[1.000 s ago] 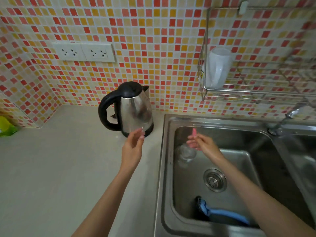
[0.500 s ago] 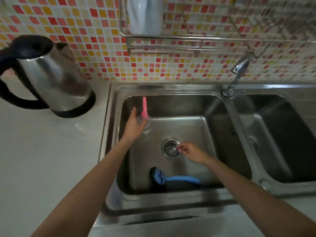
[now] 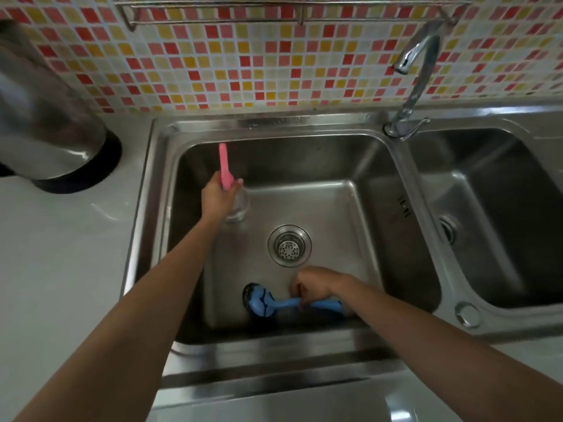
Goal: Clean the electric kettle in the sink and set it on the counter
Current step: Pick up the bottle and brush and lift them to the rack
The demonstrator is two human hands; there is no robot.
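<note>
**Kettle waits on the counter while the sink is cleared**

Kettle (image 3: 45, 117) is seen at the far left, standing upright on the white counter (image 3: 67, 269), just beside the sink's left rim. Only its shiny body and black base are shown; the top is cut off by the edge of the picture. It is not touched by either hand, and it is not in the sink yet.

A little to the right, inside the left basin (image 3: 359, 208), a clear glass (image 3: 239, 205) is gripped by the left hand (image 3: 217, 199). A pink stick-like tool (image 3: 224, 166) is pinned against the glass by the same closed fingers, and its end points up toward the tiled wall. What kind of tool it is cannot be told.

In the middle of the basin floor the round drain (image 3: 289, 245) is seen, dry and bare. No water is seen coming from the tap (image 3: 416, 62).

Further right and nearer the front wall, a blue brush (image 3: 268, 303) lies flat on the basin floor. Its handle is being closed on by the right hand (image 3: 313, 286), with the fingers curled down over it. Whether the handle is held tight yet cannot be told.

The step in hand is judged to be getting ready: small things are being taken out of the basin so that room is made. Washing is not started.

For the next move, the glass and brush are best lifted out and put aside. After that, the kettle can be carried into the basin. Care is needed with the glass, since it may slip or break.
</note>
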